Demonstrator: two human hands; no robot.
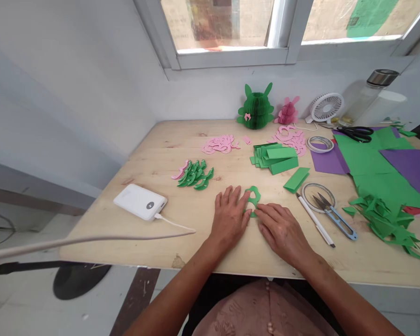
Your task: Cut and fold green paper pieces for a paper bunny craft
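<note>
A small green paper cut-out [254,193] with rounded openings lies flat on the table between my hands. My left hand [230,217] rests palm down, fingers spread, its index finger and thumb touching the cut-out's left edge. From the other side, my right hand [282,227] lies low with fingers stretched out, their tips pressing the cut-out's right edge. Parts of the cut-out are hidden under the fingertips. Close to my right hand are a white pen [316,220] and blue-handled thread snips [336,217], which lie across a tape roll [306,190].
Folded green paper strips [282,158], curved green pieces [195,174] and pink cut-outs [220,143] lie ahead. Green scraps [388,219] and black scissors [357,134] are right. A white power bank [138,200] with cable lies left. A green honeycomb paper figure [255,110] stands at the back.
</note>
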